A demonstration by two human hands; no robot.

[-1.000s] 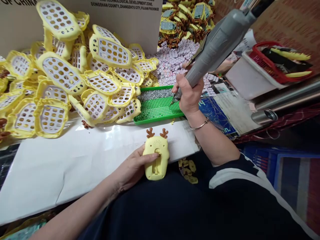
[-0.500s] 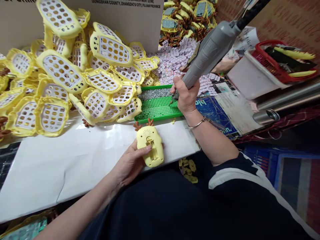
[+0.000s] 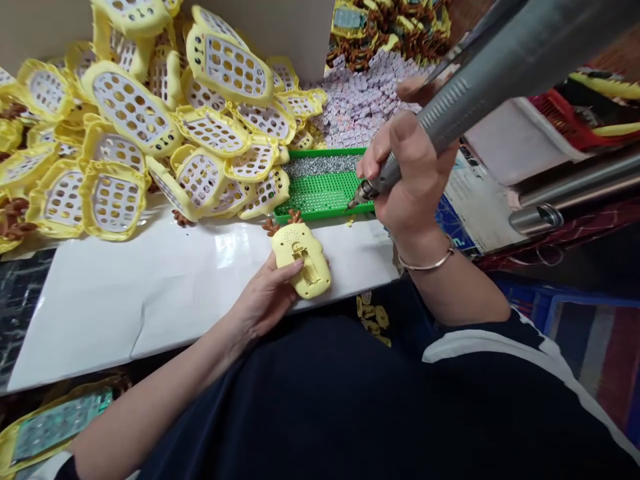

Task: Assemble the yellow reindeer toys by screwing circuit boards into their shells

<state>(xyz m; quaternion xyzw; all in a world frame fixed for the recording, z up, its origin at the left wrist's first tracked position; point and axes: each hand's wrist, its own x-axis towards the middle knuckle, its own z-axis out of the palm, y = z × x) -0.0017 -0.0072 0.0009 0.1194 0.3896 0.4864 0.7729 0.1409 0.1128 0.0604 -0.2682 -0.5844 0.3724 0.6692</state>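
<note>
My left hand grips a small yellow toy with brown antlers, back side up, on the white board at the table's near edge. My right hand is closed round a grey electric screwdriver. The screwdriver's tip hangs just over the right end of a green screw tray, a short way above and right of the toy. The tray's far strip is filled with silvery screws.
A heap of yellow perforated toy shells fills the left and back. Small lilac key pieces lie behind the tray. More assembled toys are at the back. A red basket and metal tubes sit right. Loose yellow parts lie below the board.
My left hand slid the toy up the board toward the green tray and turned it leftward. My right hand and the screwdriver came nearer and lower, the tip staying over the tray's right end.
</note>
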